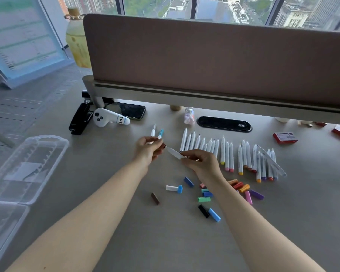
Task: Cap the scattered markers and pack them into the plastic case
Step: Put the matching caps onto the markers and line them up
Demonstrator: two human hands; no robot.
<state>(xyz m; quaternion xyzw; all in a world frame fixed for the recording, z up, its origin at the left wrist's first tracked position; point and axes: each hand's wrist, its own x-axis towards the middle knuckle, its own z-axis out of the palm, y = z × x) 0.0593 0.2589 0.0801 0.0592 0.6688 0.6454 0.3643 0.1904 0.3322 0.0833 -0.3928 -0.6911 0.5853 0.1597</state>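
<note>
Head view: my right hand (201, 161) pinches a white marker (175, 153), tip toward my left hand (148, 148), whose curled fingers grip two markers (156, 134); loose caps (206, 199) lie near, the plastic case (28, 167) open far left

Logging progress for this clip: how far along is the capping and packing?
Early. Done: the left hand holds two markers, one with a blue cap on. In hand: the right hand grips another marker. Left: the row of markers, the loose caps, and the plastic case, open with no markers visible inside.
</note>
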